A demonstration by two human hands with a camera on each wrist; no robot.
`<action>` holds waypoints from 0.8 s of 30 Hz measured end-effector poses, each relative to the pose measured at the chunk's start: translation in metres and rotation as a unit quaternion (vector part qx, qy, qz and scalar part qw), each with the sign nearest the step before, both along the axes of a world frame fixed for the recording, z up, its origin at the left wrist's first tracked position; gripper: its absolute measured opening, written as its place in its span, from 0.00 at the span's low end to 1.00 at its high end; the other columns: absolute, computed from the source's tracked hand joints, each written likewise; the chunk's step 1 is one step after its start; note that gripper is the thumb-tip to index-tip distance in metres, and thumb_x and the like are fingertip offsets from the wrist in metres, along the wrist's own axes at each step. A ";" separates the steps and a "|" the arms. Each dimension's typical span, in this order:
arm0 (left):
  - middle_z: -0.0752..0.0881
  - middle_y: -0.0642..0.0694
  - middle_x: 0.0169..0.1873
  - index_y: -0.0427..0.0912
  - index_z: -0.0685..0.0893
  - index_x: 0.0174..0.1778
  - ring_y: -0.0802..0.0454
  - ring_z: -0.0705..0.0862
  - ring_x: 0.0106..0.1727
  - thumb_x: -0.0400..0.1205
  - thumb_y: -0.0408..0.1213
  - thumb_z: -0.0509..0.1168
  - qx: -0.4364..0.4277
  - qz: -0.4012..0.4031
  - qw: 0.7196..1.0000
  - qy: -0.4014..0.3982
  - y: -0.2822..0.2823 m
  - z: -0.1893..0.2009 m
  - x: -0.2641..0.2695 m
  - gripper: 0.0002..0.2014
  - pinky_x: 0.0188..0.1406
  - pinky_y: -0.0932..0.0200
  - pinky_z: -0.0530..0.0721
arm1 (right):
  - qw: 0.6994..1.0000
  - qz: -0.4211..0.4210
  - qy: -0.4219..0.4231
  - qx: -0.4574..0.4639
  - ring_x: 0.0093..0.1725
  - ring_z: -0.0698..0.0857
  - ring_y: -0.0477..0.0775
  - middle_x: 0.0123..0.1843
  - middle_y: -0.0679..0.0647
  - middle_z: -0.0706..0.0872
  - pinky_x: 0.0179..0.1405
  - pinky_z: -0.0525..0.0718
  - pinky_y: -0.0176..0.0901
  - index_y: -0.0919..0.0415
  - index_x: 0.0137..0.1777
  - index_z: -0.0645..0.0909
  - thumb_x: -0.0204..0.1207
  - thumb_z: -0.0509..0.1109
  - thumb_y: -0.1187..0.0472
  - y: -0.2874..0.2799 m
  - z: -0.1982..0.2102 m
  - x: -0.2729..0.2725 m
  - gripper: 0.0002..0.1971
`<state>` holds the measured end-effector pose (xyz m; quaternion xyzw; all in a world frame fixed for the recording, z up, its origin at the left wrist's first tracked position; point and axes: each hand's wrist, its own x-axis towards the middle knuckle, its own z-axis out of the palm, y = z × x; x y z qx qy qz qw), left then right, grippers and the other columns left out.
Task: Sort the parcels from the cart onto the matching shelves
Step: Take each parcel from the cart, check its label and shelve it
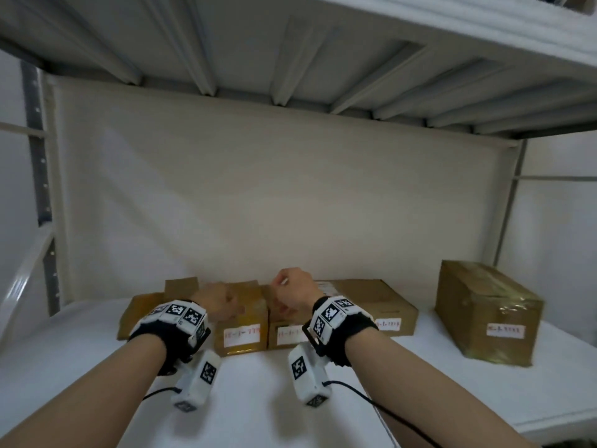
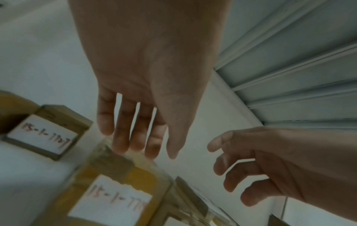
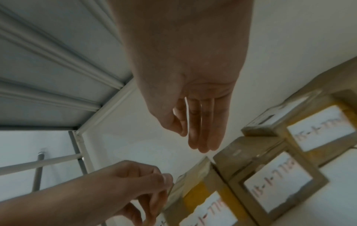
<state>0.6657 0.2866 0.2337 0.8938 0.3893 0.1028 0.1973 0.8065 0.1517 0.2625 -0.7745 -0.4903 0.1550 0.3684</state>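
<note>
Several brown cardboard parcels with white handwritten labels stand in a row on the white shelf (image 1: 80, 367). My left hand (image 1: 226, 305) hovers over the yellow-taped parcel (image 1: 242, 331). Its fingers (image 2: 135, 137) are straight and hold nothing, with the tips close to that parcel's top edge (image 2: 119, 195). My right hand (image 1: 287, 295) is raised above the neighbouring labelled parcel (image 1: 284, 334). It is empty, with relaxed fingers (image 3: 201, 137). In the left wrist view the right hand (image 2: 241, 168) shows loosely curled fingers. Whether either hand touches a parcel is unclear.
A flat parcel (image 1: 371, 305) lies right of my hands, and a tall taped parcel (image 1: 487, 315) stands further right. A low box (image 1: 139, 315) with a small box (image 1: 181, 287) behind it sits at the left. The ribbed upper shelf (image 1: 290, 59) hangs overhead.
</note>
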 end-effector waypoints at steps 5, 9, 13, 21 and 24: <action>0.87 0.49 0.43 0.46 0.85 0.41 0.52 0.84 0.47 0.82 0.49 0.69 -0.025 -0.039 0.996 0.080 -0.011 -0.032 0.034 0.10 0.47 0.62 0.79 | 0.998 -0.010 0.011 -0.068 0.43 0.91 0.61 0.46 0.60 0.90 0.47 0.92 0.55 0.59 0.50 0.81 0.85 0.61 0.62 -0.031 -0.013 0.029 0.08; 0.78 0.52 0.40 0.51 0.77 0.39 0.51 0.80 0.50 0.76 0.50 0.72 -0.015 -0.057 0.996 0.060 -0.018 -0.035 0.043 0.12 0.47 0.63 0.71 | 0.995 -0.045 0.040 -0.079 0.42 0.89 0.59 0.50 0.62 0.91 0.49 0.91 0.54 0.56 0.44 0.78 0.86 0.60 0.63 -0.050 -0.020 0.049 0.10; 0.86 0.53 0.45 0.49 0.86 0.41 0.54 0.83 0.52 0.80 0.47 0.70 -0.024 -0.069 0.997 0.036 -0.019 -0.023 0.054 0.07 0.54 0.60 0.81 | 0.992 -0.093 0.081 -0.035 0.39 0.89 0.57 0.51 0.63 0.92 0.41 0.92 0.50 0.57 0.46 0.81 0.85 0.62 0.63 -0.055 -0.023 0.069 0.08; 0.88 0.50 0.54 0.47 0.90 0.52 0.51 0.84 0.57 0.80 0.51 0.71 -0.053 -0.105 0.993 0.023 -0.056 0.084 0.061 0.13 0.58 0.56 0.84 | 0.977 -0.075 0.189 -0.065 0.41 0.89 0.55 0.49 0.60 0.89 0.37 0.90 0.45 0.67 0.64 0.81 0.87 0.65 0.63 -0.066 0.065 0.074 0.11; 0.87 0.47 0.56 0.45 0.89 0.56 0.47 0.84 0.59 0.82 0.47 0.69 -0.056 -0.128 0.989 0.043 -0.079 0.146 0.058 0.12 0.58 0.57 0.82 | 0.972 -0.058 0.214 -0.080 0.43 0.89 0.58 0.50 0.62 0.89 0.43 0.91 0.47 0.67 0.63 0.80 0.88 0.64 0.63 -0.081 0.124 0.060 0.10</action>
